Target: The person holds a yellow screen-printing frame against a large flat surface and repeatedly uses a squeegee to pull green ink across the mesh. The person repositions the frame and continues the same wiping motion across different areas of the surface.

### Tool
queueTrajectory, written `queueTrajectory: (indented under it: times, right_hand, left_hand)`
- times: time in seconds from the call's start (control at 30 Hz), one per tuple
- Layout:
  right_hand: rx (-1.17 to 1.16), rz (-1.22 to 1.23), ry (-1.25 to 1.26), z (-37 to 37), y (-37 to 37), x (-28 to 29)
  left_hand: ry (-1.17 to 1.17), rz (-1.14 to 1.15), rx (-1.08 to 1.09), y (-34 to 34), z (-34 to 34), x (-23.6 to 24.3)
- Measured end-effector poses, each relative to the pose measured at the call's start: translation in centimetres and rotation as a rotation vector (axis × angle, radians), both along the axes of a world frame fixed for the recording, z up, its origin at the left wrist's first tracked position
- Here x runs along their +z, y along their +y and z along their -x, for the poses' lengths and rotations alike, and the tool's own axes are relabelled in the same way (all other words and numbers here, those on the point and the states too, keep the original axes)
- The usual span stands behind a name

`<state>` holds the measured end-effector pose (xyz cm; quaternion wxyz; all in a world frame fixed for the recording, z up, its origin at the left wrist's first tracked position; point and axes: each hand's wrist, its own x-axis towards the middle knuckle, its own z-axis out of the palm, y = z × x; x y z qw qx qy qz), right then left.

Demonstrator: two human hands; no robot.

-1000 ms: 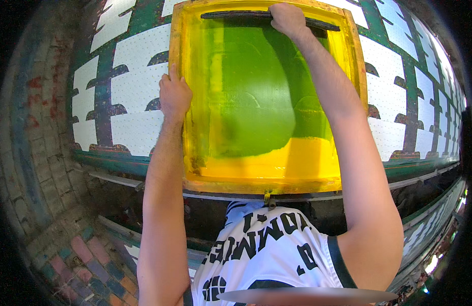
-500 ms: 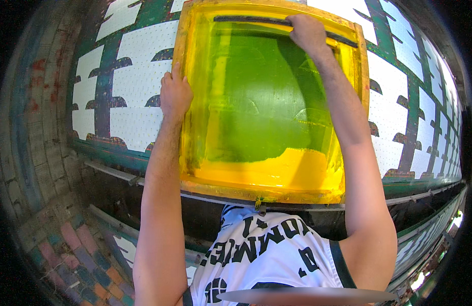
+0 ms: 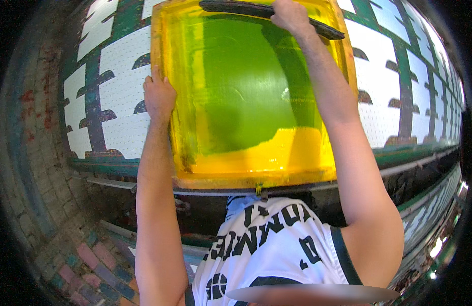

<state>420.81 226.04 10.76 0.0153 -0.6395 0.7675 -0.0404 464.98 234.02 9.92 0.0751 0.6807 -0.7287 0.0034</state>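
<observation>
A wooden screen printing frame (image 3: 351,61), its inside smeared yellow, lies over the table before me. The frame's mesh (image 3: 236,76) looks green, and a pool of yellow ink (image 3: 256,155) spreads along the near end. My right hand (image 3: 291,19) grips a long black squeegee (image 3: 233,7) around its middle at the far end of the screen. The squeegee slants, its right end lower in view; whether its blade touches the mesh I cannot tell. At the frame's left side, my left hand (image 3: 160,98) holds the wooden edge, its fingertips partly hidden.
White cut fabric pieces (image 3: 126,66) with dark curved patches lie on the green table (image 3: 93,92) at both sides of the frame. A metal rail (image 3: 113,182) runs along the near table edge. Brick paving (image 3: 101,260) covers the floor at left.
The squeegee, still in my right hand, is turned so more of its dark face shows. The whole scene sits slightly further left and up in view. My left hand stays on the frame.
</observation>
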Motion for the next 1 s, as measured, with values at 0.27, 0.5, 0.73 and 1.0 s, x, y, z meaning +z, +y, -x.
queueTrajectory:
  times: [0.27,0.5,0.73,1.0]
  right_hand:
    - [-0.066,-0.05,-0.073,-5.8,16.6,2.2]
    - [-0.053,-0.199,-0.123,-11.9,30.0,4.0]
    - [0.195,-0.142,-0.171,-16.7,40.1,4.2]
    - [0.251,-0.177,-0.174,-16.5,40.4,5.6]
  left_hand:
    - [-0.002,-0.003,-0.034,0.5,-0.3,0.2]
    - [0.036,0.003,-0.063,0.9,-0.7,0.2]
    - [0.064,0.007,-0.067,0.5,-1.6,-0.4]
    - [0.116,0.007,-0.061,0.2,-1.9,-0.5]
